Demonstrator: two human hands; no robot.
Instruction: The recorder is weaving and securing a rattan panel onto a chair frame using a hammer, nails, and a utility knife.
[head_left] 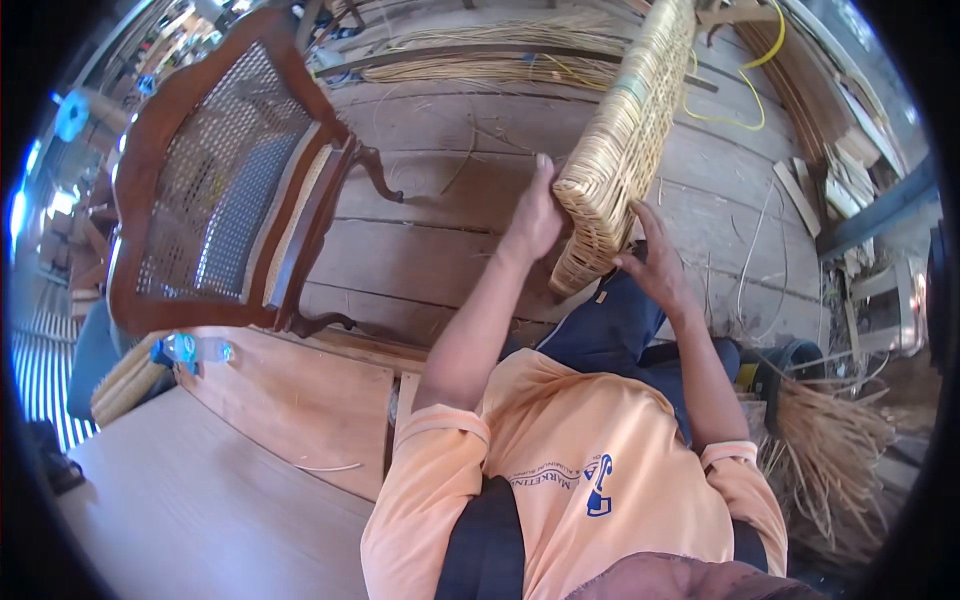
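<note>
A long, thick panel of woven rattan (625,120), straw-coloured with a greenish band across it, stands tilted in front of me. Its near end is between my two hands, above my knees. My left hand (541,212) presses on the left side of that end, thumb pointing up and some fingers hidden behind the weave. On the other side, my right hand (657,258) holds the lower edge, with thumb and fingers bent against it. What supports the panel's far end is out of view.
At left stands a dark wooden chair (125,215) with cane mesh. Two plastic bottles (180,348) lie on a board near it. Loose fibre bundles (835,440) sit at my right. Long rattan strands (480,70) and a yellow cord (762,110) lie across the plank floor (420,220).
</note>
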